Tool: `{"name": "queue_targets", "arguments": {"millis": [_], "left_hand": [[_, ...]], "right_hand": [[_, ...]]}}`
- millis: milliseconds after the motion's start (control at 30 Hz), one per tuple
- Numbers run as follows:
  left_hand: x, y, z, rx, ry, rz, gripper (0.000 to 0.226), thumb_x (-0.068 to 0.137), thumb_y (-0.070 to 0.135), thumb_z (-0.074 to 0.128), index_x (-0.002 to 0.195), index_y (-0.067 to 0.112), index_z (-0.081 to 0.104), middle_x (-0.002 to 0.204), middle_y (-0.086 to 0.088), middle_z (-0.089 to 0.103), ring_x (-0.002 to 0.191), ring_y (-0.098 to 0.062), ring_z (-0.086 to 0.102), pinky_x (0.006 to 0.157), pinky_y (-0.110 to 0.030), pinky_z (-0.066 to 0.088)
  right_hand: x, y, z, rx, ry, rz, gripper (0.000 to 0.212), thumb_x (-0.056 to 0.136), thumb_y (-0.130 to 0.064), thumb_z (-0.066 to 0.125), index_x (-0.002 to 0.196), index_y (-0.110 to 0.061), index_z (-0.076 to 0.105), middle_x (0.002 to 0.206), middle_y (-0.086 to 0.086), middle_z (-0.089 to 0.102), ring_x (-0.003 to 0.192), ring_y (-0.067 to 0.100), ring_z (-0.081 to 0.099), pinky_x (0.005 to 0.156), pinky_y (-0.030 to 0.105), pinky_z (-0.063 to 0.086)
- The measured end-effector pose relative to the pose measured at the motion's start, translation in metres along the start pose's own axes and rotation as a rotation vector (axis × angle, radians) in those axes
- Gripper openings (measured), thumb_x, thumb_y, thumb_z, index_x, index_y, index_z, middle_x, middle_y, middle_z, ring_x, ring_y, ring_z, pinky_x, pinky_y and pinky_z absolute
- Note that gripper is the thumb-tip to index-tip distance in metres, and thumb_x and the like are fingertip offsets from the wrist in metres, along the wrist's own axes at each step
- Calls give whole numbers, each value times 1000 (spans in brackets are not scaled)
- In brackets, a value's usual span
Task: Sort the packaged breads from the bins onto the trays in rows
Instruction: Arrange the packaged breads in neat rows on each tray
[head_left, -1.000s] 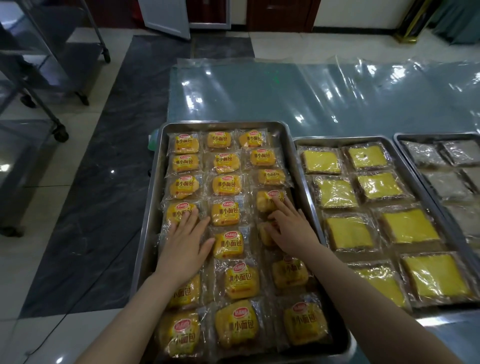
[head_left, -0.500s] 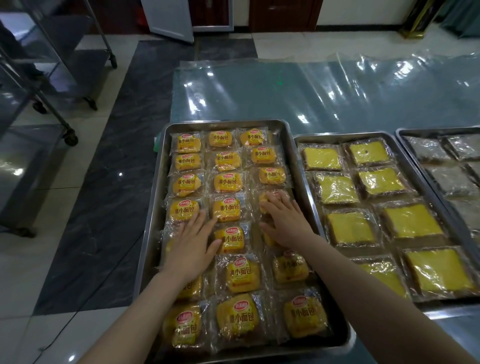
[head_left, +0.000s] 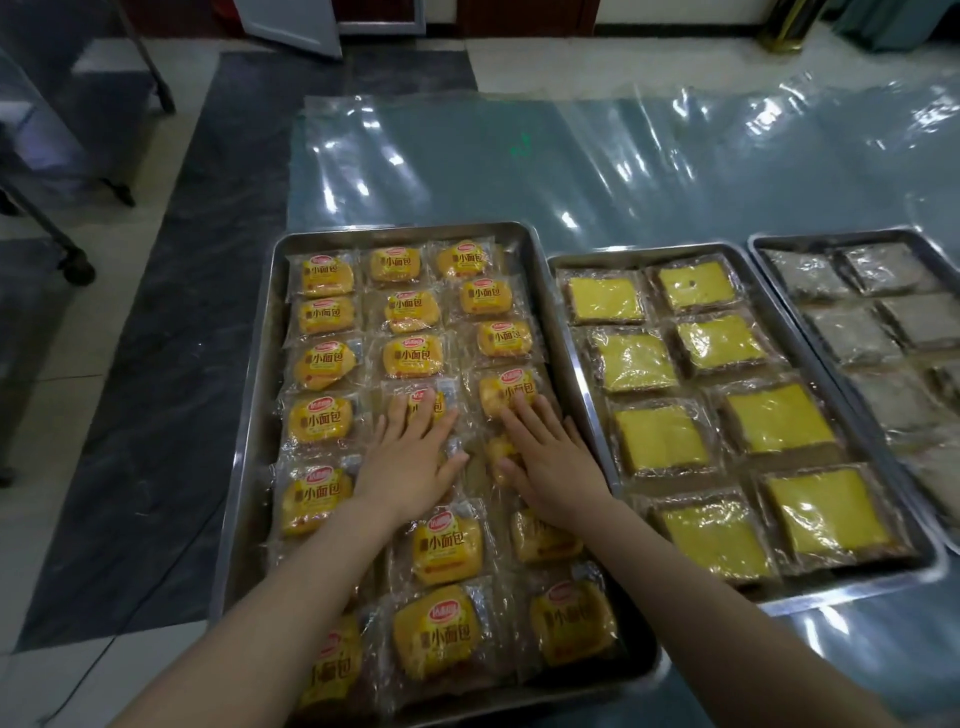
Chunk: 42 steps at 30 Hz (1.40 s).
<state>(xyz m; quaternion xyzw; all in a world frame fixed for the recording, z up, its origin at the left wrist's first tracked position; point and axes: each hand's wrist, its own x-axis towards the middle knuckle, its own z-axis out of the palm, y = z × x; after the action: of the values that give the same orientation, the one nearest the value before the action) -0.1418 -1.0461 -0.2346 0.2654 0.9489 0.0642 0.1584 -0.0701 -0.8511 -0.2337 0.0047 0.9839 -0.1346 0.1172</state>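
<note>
- Your hands lie flat with straight fingers and grip nothing: left hand (head_left: 410, 467) on the middle column, right hand (head_left: 550, 467) at its 3 o'clock.
- Press harder and the slippery small-bread packets (head_left: 319, 418) could ride over their neighbours, skewing the rows.
- Count: roughly twenty-one small breads in the left tray (head_left: 258, 415), some hidden by your arms; eight yellow slices (head_left: 660, 439) at 3 o'clock; grey packets (head_left: 852, 332) cut off.

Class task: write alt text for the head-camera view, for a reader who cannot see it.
A person's left hand and right hand press flat on packaged small breads laid in rows in a steel tray. To its right, a second tray holds packaged yellow squares and a third tray holds grey-brown packets.
</note>
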Motion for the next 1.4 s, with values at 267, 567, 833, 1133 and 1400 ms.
{"name": "queue_targets", "arguments": {"millis": [267,567,833,1133,1400], "left_hand": [[-15,10,5,1,83,44,69,93,59,20,147,28,-8,152,0,-22,138,-16,-24,112,-35,-11],[-35,36,12,2,50,247,66,97,49,27,147,27,-10,151,8,-20,138,-10,-23,112,-30,-14],[-34,22,7,-18,82,236,65,96,51,24,144,28,-13,151,10,-18,138,-6,-22,111,-26,-14],[-13,-17,-11,1,139,83,65,91,56,12,144,31,-15,152,10,-20,135,-5,-26,105,-24,-21],[21,-69,-30,15,276,-134,57,98,37,24,147,26,-4,156,-1,-6,141,-16,-13,113,-34,-6]], "right_hand": [[-42,-3,16,-19,-52,13,84,91,-64,24,140,-27,-33,146,-5,-42,135,15,-37,113,38,-12],[-44,-15,18,-74,-89,-3,85,91,-69,19,137,-23,-35,146,5,-42,132,24,-41,109,45,-22],[-35,-16,11,-41,-43,13,82,89,-68,9,141,-18,-29,148,3,-38,135,19,-38,109,41,-23],[44,-10,-21,7,75,13,73,91,-56,6,149,-17,-14,155,-1,-23,140,16,-27,113,38,-13],[112,-2,-36,-1,61,6,66,98,-51,24,151,-22,-2,157,4,-20,142,23,-22,115,44,-8]]}}
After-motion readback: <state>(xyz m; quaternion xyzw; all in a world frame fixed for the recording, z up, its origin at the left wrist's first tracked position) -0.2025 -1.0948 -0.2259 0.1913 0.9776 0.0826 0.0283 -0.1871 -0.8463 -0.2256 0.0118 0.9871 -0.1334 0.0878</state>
